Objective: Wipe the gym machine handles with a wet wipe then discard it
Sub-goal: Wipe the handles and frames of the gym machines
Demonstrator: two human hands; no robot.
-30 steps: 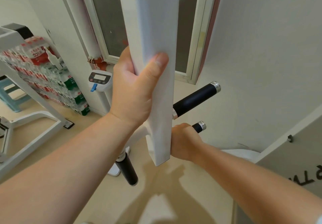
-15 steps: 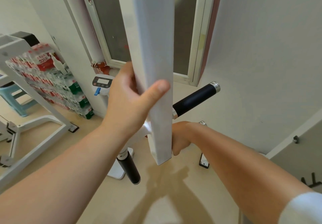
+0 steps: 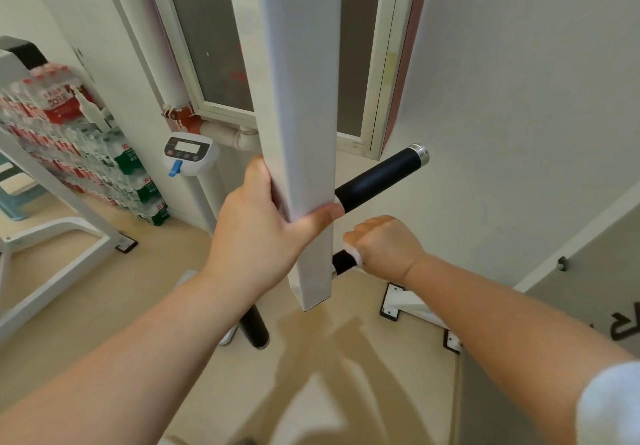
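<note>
Beige flooring (image 3: pixel 104 306) and a plain white wall (image 3: pixel 519 98) are seen behind the work, with a frosted window (image 3: pixel 214 46) set in the corner. At the centre of the action, the fingers of the right hand (image 3: pixel 384 247) are curled tightly round a short black foam-covered handle (image 3: pixel 343 261). A crumpled white wet wipe (image 3: pixel 354 253) is pinched between palm and grip, and only a small edge of it is visible at the near side of the fist. The wipe is thus held wrapped about the handle, presumably so that the whole circumference is cleaned in one sliding stroke. The fingers of the left hand (image 3: pixel 256 233) are closed round a white square steel post (image 3: pixel 301 98), with the thumb (image 3: pixel 320 216) laid across its front face. The post is judged to be gripped so that it is steadied against the pull of the wiping. Just above the right fist, a longer black handle with a silver end cap (image 3: pixel 379 178) is left bare, and a third black handle (image 3: pixel 254 328) is seen below the left wrist. Further out, shrink-wrapped packs of bottled water (image 3: pixel 86 153) are stacked by the wall beside a white digital scale display (image 3: pixel 188 152). Wiping is judged to be under way, and discarding is not yet begun.
</note>
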